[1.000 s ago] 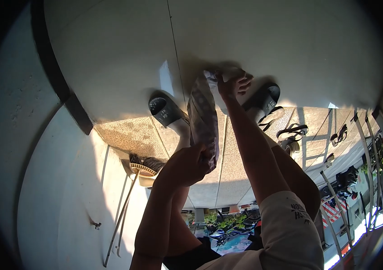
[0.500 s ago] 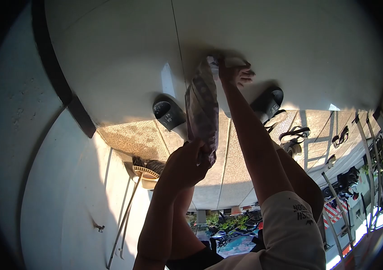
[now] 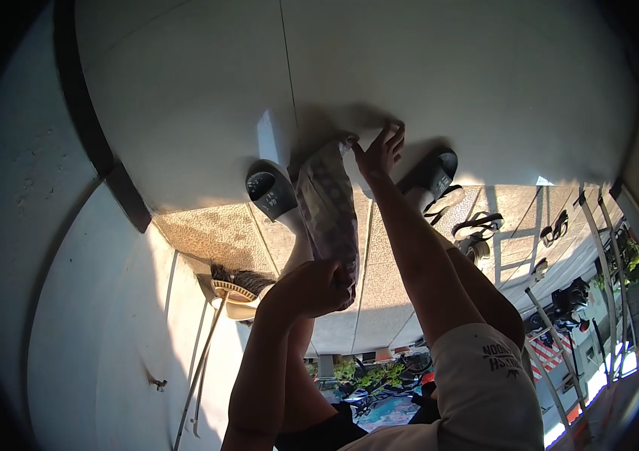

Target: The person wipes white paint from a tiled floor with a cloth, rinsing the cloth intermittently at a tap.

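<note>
A long folded piece of patterned grey cloth [image 3: 327, 199] stretches between my two hands, above the floor and between my feet. Closed around its near end is my left hand [image 3: 318, 289], its knuckles turned toward the cloth. At the far end, my right hand [image 3: 381, 152] has its fingers stretched out and spread. Its thumb touches or nearly touches the cloth's far corner. I wear dark slide sandals, the left sandal [image 3: 270, 188] and the right sandal [image 3: 433, 169], on either side of the cloth.
Smooth pale floor [image 3: 184, 98] meets textured tiles [image 3: 214, 233]. A broom [image 3: 240, 286] leans by the wall at left. Loose sandals [image 3: 479, 223] lie on the tiles at right, near metal rails [image 3: 608, 248]. Plants [image 3: 379, 374] stand in the background.
The cloth has come nearer to me and tilted slightly left at its far end. My right hand has drawn back with its fingers spread; my left hand still grips the near end.
</note>
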Demonstrator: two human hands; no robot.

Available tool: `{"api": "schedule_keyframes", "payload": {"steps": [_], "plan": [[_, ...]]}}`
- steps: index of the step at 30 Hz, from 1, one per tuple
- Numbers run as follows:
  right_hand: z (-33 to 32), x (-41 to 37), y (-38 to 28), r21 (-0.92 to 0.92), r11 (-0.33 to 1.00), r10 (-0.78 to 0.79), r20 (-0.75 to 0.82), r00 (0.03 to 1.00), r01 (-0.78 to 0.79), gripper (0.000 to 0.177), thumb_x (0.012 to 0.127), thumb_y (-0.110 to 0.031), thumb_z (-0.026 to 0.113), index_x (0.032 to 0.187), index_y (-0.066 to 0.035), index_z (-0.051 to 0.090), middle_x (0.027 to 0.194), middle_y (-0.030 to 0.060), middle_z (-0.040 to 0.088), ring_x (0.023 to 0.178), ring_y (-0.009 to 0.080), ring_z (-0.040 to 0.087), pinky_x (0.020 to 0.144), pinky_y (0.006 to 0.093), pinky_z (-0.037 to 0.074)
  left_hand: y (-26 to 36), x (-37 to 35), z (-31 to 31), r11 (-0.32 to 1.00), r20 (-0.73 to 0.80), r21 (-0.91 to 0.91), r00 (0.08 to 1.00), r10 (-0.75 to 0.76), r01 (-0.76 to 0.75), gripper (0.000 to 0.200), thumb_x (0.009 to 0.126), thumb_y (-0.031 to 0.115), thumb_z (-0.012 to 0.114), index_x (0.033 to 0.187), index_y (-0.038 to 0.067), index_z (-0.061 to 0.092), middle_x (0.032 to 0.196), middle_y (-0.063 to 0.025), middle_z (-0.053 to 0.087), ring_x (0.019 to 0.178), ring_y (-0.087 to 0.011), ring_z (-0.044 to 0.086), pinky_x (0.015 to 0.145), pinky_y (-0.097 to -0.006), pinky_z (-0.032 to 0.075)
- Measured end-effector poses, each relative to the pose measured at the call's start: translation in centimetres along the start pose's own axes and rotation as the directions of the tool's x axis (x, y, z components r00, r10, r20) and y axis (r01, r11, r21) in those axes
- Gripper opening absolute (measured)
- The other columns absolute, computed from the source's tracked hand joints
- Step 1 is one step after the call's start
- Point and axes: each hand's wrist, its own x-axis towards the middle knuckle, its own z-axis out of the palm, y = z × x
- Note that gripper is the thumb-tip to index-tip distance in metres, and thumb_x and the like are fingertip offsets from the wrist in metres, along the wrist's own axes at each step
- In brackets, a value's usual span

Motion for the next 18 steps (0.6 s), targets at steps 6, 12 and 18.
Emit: {"api": "schedule_keyframes", "payload": {"steps": [6, 12, 18], "plan": [[-1.1, -6.3, 5.4, 0.307, 0.636, 0.407, 0.646, 0.646, -0.708, 0.101, 0.083, -0.064, 0.071, 0.149, -0.006, 0.022, 0.155, 0.0205, 0.026, 0.138, 0.0418, 0.036, 0.105, 0.0558, 0.042, 0.3, -0.3, 4.5, 0.99, -0.112, -0.106, 0.99, 0.085, -0.097, 0.029, 0.084, 0.024, 0.067, 0.099, -0.001, 0.063, 0.083, -0.0186, 0.071, 0.081, -0.0288, 0.072, 0.073, -0.0372, 0.055], [-9.0, -12.4, 10.1, 0.488, 0.255, -0.055, 0.869, 0.491, -0.835, 0.096, 0.09, -0.08, 0.04, 0.149, -0.005, 0.036, 0.144, 0.0167, 0.047, 0.132, 0.0292, 0.046, 0.102, 0.045, 0.047, 6.2, -8.3, 11.8, 0.979, -0.045, -0.192, 0.997, 0.06, -0.068, 0.024, 0.088, 0.022, 0.071, 0.096, 0.002, 0.06, 0.079, -0.0123, 0.066, 0.074, -0.0207, 0.068, 0.068, -0.0351, 0.053], [-13.1, -13.5, 10.4, 0.722, 0.218, -0.35, 0.686, 0.637, -0.657, 0.064, 0.1, -0.049, 0.057, 0.143, -0.003, 0.047, 0.126, 0.0075, 0.062, 0.114, 0.0181, 0.058, 0.098, 0.0311, 0.046, 11.6, -18.5, 17.0, 0.981, -0.046, 0.127, 0.987, 0.153, -0.146, 0.026, 0.088, 0.027, 0.07, 0.098, 0.005, 0.06, 0.081, -0.0153, 0.069, 0.08, -0.0323, 0.071, 0.07, -0.0407, 0.054]]}}
